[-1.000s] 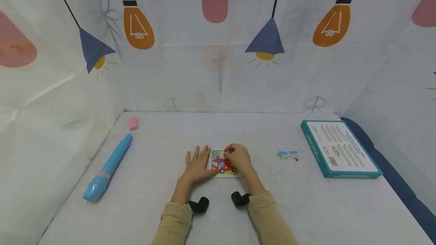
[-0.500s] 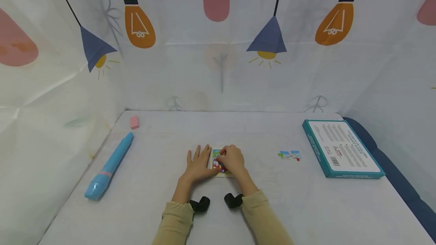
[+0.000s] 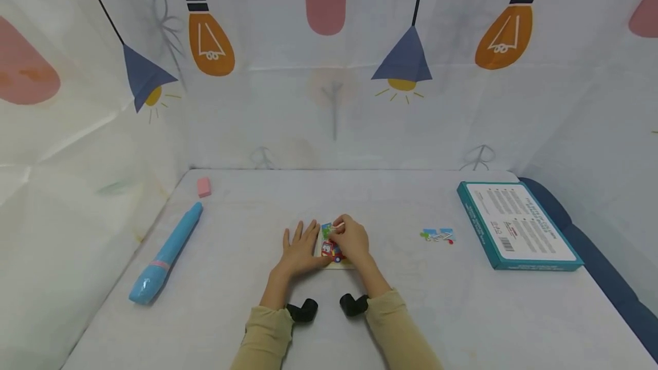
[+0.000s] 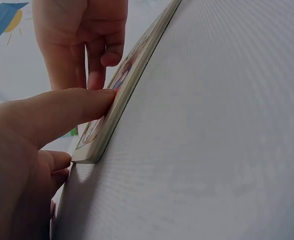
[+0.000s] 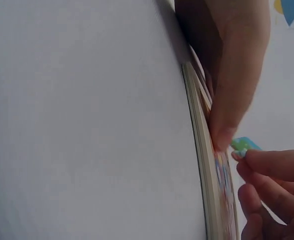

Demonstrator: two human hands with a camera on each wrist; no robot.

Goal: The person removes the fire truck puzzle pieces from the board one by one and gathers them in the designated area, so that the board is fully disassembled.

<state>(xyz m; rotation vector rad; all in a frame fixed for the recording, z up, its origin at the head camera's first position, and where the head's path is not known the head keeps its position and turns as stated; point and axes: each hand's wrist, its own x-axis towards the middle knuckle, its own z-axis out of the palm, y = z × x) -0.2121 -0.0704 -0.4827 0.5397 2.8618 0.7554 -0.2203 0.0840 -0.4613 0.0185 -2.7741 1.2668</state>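
Note:
A small jigsaw puzzle (image 3: 340, 266) with a red cartoon vehicle lies in a pale tray at the middle of the table. My left hand (image 3: 298, 251) rests beside its left edge, fingers spread, and the thumb (image 4: 94, 100) presses on the near rim. Over the upper part of the puzzle, my right hand (image 3: 353, 240) pinches a green-and-blue puzzle piece (image 5: 244, 144) between thumb and fingertips. That piece is tilted up off the picture, its pale edge showing in the head view. The right hand covers the right side of the puzzle.
Several loose puzzle pieces (image 3: 438, 236) lie in a small group to the right. Beyond them is a teal box (image 3: 519, 224) with a white printed back. At the left lie a long blue tapered object (image 3: 167, 256) and a pink block (image 3: 204, 186).
My right hand has shifted left across the puzzle and pinched the upper-left piece, which now tips up. The left hand keeps its place.

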